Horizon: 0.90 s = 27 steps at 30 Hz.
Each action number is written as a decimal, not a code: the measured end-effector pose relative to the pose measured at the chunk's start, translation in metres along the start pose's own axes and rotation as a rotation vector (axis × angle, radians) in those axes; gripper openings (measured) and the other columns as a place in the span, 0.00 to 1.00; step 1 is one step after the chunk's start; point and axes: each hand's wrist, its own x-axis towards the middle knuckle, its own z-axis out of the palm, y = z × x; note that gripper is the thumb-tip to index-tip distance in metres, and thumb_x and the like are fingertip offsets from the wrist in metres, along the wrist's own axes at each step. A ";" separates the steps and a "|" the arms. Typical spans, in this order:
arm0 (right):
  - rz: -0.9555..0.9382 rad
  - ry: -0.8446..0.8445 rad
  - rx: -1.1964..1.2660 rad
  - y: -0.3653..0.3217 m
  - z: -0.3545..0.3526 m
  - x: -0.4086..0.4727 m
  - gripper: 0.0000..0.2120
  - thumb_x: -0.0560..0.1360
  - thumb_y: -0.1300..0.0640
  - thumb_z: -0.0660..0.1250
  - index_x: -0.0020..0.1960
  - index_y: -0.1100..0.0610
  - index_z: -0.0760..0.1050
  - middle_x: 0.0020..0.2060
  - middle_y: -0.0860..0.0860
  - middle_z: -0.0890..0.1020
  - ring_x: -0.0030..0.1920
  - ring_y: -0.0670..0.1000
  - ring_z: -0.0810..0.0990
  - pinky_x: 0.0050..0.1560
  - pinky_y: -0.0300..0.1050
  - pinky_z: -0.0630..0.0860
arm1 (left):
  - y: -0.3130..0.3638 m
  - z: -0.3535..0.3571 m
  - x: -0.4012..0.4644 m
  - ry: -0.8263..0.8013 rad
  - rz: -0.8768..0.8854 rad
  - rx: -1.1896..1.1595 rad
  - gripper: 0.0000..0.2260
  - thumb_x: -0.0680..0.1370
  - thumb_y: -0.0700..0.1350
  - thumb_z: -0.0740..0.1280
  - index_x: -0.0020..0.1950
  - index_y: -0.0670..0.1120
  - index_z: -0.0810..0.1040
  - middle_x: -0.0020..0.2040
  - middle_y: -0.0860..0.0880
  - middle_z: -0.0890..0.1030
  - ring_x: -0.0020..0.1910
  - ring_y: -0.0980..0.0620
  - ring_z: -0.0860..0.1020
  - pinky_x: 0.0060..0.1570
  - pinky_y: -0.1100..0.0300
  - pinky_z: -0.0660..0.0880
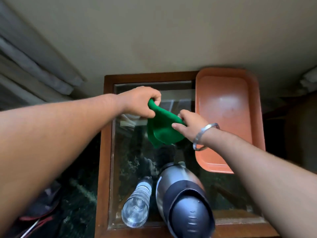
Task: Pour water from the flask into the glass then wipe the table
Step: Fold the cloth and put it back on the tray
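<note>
A green cloth [160, 129] hangs above the glass-topped wooden table [103, 152]. My left hand [139, 101] pinches its upper left corner, and my right hand [190, 125], with a metal bangle on the wrist, grips its right edge. The cloth sags between both hands, off the glass. At the table's near edge stands a steel flask [181, 196] with a dark lid. A clear glass [138, 201] holding water stands just left of the flask.
An orange plastic tray [224, 117] lies along the table's right side, overhanging the edge. A pale wall runs behind the table. Curtains [30, 62] hang at the left. Dark patterned floor and red-black footwear [39, 213] show at lower left.
</note>
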 end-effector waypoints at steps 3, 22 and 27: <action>0.064 0.168 0.293 0.018 -0.036 -0.031 0.08 0.76 0.51 0.67 0.48 0.55 0.71 0.40 0.52 0.80 0.44 0.55 0.77 0.42 0.49 0.71 | 0.046 -0.027 0.026 0.071 0.056 -0.208 0.11 0.66 0.45 0.71 0.48 0.50 0.78 0.42 0.54 0.82 0.37 0.62 0.78 0.38 0.66 0.73; 0.279 0.297 -0.241 0.158 -0.009 -0.044 0.31 0.73 0.47 0.65 0.74 0.49 0.61 0.75 0.55 0.63 0.69 0.62 0.69 0.67 0.55 0.69 | 0.118 0.120 0.110 0.276 -0.099 0.343 0.26 0.78 0.52 0.68 0.74 0.47 0.69 0.76 0.40 0.69 0.76 0.39 0.64 0.74 0.42 0.62; 0.327 0.019 -0.335 0.140 0.005 -0.021 0.31 0.78 0.47 0.55 0.78 0.45 0.47 0.80 0.52 0.43 0.78 0.61 0.48 0.74 0.60 0.55 | 0.100 0.146 0.070 0.129 -0.228 0.434 0.40 0.78 0.63 0.63 0.83 0.49 0.48 0.83 0.42 0.52 0.81 0.39 0.50 0.78 0.40 0.51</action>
